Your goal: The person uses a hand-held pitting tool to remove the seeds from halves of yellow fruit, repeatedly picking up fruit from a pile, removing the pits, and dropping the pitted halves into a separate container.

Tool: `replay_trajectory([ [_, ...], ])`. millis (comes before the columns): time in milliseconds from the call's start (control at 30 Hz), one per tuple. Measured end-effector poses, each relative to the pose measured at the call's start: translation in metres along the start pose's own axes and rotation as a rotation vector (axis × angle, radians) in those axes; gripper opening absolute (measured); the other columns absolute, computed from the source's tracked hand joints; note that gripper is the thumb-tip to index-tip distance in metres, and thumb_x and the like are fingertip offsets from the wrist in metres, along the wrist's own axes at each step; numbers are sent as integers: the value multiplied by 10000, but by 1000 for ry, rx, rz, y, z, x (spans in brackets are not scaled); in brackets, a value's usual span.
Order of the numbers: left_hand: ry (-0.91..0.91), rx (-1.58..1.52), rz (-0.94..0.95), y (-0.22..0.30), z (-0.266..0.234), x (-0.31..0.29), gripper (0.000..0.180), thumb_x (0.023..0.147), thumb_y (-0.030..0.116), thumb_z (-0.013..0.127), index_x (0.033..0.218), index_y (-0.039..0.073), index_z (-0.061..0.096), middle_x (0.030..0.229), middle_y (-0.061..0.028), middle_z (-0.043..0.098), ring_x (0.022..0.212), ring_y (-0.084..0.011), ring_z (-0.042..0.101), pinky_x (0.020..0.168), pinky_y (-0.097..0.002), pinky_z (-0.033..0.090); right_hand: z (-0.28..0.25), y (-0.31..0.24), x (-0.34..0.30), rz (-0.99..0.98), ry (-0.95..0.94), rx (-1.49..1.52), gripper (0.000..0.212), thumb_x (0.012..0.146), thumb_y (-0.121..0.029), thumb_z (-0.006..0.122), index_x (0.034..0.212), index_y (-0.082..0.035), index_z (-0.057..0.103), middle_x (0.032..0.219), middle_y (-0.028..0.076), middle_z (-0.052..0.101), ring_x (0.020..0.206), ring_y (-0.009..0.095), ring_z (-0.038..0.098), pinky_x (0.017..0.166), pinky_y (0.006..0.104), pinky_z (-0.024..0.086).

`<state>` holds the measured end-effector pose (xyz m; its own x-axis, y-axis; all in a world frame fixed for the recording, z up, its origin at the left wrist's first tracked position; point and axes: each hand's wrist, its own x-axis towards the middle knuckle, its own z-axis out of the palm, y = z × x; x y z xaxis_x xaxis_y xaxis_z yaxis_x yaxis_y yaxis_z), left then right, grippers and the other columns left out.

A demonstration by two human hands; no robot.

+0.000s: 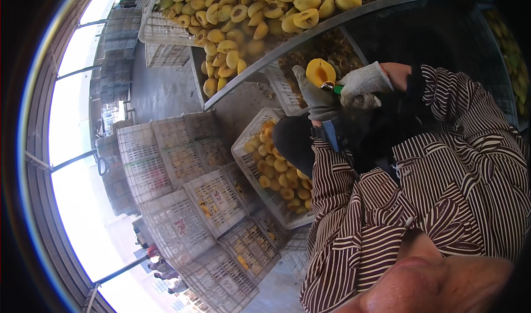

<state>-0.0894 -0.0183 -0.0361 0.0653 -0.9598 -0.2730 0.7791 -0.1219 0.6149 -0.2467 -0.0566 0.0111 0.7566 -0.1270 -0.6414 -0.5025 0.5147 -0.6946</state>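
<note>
Daylight is pouring into a wide shed on the left, past dark beams (74, 161), and stacks of pale plastic crates (177, 224) are standing on the grey floor (160, 89). Several people (166, 274), small with distance, are showing near the lower left. Across the top, a work table's metal rim (287, 46) is running at a slant, with a big heap of yellow fruit halves (238, 14) lying beyond it, many of them showing a hollow in the cut face.

On the near side of that rim, the left hand (319, 100), in a grey glove, is gripping one yellow fruit half (321, 71), its cut face turning toward the camera; some of the fingers are hiding behind it. Just beside it, the right hand (362, 86), in a pale knitted glove, is closing around a small tool with a green handle (338, 89). Its metal end is meeting the fruit's lower edge; how deep it is going I cannot tell.

Brown scraps (332, 50) are lying behind the hands. By the left knee, a white crate (247, 129) is holding more yellow fruit (279, 172). Striped sleeves (456, 94) are covering the forearms.
</note>
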Motion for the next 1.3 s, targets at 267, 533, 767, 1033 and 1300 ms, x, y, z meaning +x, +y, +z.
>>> replay_trajectory([
  [267,613,1549,942,72,-40,-36,905,741,240,810,1418,-122,329,1272,-293,546,1149,-398,587,1034,-407,459,-5,-14,-7,-149,-10,-203,203,842,-156,589,1007,-37,595,634,37,518,462,141,490,425,310,446],
  [533,1097,1592,257,200,-131,-133,670,830,372,737,1221,-134,535,1228,-313,596,1026,-386,648,907,-435,503,-34,14,62,284,417,-1334,370,938,-215,558,1247,-19,610,1149,187,683,1048,360,662,820,463,546],
  [767,487,1831,657,217,-69,-1,674,879,435,680,1307,-60,523,1287,-267,577,1203,-403,557,1024,-442,434,-11,14,19,39,631,-1137,351,933,-200,552,1236,-28,591,1101,226,685,1023,401,661,840,475,541],
  [1033,606,2094,213,216,-24,123,767,806,619,638,1263,6,574,1224,-257,625,1166,-404,595,973,-475,470,8,26,-22,-33,775,-1086,445,921,-203,555,1334,-51,496,994,213,704,883,380,696,750,470,569],
  [1300,239,527,328,221,-9,42,397,1002,406,493,1176,52,545,1028,-106,650,869,-220,656,779,-327,562,14,16,-25,-217,792,-977,386,912,-229,586,1222,-4,535,945,223,696,878,384,690,762,456,564],
])
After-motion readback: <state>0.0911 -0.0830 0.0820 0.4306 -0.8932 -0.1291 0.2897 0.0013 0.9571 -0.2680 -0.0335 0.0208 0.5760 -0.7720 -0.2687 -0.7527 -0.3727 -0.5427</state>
